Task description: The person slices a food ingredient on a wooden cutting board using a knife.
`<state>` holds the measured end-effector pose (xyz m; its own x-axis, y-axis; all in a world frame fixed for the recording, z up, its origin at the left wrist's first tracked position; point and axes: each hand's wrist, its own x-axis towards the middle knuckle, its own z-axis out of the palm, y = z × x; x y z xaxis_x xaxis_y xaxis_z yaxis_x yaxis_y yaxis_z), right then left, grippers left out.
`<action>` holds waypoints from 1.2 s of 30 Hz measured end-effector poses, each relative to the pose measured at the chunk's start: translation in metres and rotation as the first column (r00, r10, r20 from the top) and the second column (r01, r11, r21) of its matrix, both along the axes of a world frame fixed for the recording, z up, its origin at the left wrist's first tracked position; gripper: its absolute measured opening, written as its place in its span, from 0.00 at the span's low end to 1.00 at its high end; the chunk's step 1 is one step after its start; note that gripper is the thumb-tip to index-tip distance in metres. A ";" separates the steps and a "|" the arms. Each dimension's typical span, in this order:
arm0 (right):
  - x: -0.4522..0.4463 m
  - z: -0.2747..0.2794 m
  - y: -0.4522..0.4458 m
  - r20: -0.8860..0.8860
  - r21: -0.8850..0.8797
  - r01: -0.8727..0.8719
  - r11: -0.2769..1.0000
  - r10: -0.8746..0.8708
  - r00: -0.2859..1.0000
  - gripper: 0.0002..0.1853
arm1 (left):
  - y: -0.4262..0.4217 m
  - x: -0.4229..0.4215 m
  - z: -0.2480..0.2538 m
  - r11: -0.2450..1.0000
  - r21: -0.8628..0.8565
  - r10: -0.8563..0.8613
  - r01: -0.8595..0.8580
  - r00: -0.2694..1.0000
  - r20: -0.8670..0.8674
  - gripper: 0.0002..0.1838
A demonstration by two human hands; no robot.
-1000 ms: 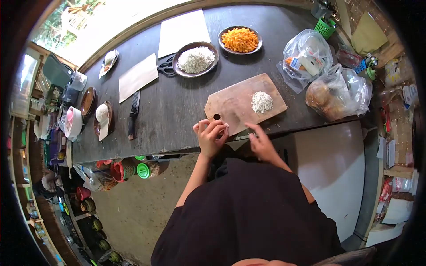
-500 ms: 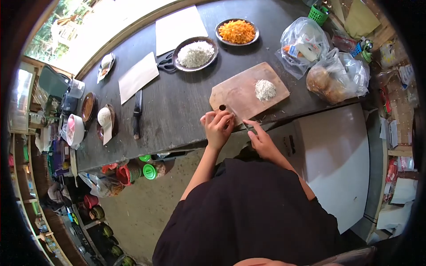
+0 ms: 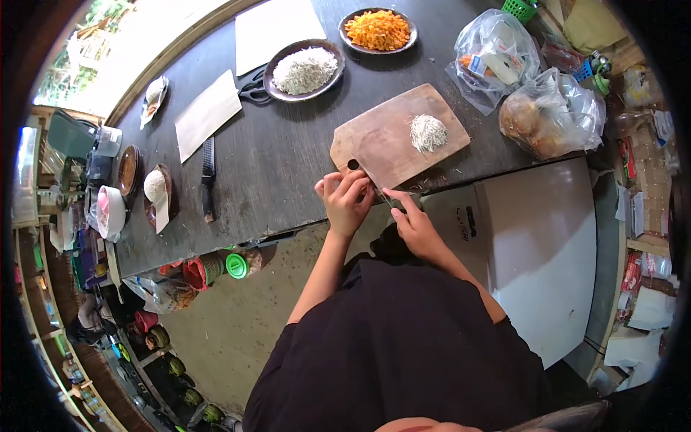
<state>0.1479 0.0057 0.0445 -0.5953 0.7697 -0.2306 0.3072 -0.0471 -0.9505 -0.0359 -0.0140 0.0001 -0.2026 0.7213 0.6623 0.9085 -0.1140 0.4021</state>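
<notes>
My right hand is closed around a small knife, its thin blade at the near edge of the wooden cutting board. Beside it, at the board's near-left corner, my left hand has its fingers bent and drawn together. Whatever those fingers hold is hidden behind them. A small heap of fine whitish shreds lies on the right part of the board. Past the board stand a dark plate piled with white shreds and another with chopped orange pieces.
Scissors, paper sheets and a black-handled grater lie on the dark table, left of the board. To the right sit clear plastic bags. Small dishes and a white bowl stand at the far left.
The view has shifted a little, so the table items appear slightly higher and mostly further left. Both hands stay at the board's near edge, the knife still in my right hand.
</notes>
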 end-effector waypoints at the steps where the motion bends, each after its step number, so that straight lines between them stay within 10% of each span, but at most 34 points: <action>1: 0.001 0.001 0.001 -0.003 -0.001 -0.016 1.000 0.016 1.000 0.21 | 0.000 0.000 0.000 1.000 0.005 0.002 -0.002 1.000 -0.008 0.11; 9: 0.008 0.016 0.012 0.075 -0.218 -0.104 0.970 0.123 0.990 0.22 | -0.001 0.003 0.002 0.999 -0.032 0.029 -0.029 1.000 -0.005 0.11; 28: 0.005 0.001 0.010 0.084 -0.116 -0.137 0.984 0.147 0.986 0.23 | -0.002 0.004 0.004 0.997 -0.057 0.052 -0.052 0.999 0.006 0.11; 30: 0.003 -0.017 0.004 -0.084 0.169 -0.057 0.984 0.072 0.994 0.23 | -0.001 0.003 0.004 0.997 -0.054 0.049 -0.049 0.999 0.013 0.11; 36: -0.007 0.003 0.009 0.024 -0.024 -0.065 0.998 0.066 0.998 0.23 | -0.002 0.004 0.002 0.997 -0.050 0.060 -0.059 0.998 0.013 0.11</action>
<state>0.1413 0.0146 0.0473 -0.6382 0.7233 -0.2635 0.3338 -0.0484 -0.9414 -0.0323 -0.0160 0.0025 -0.2558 0.7398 0.6223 0.9070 -0.0392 0.4193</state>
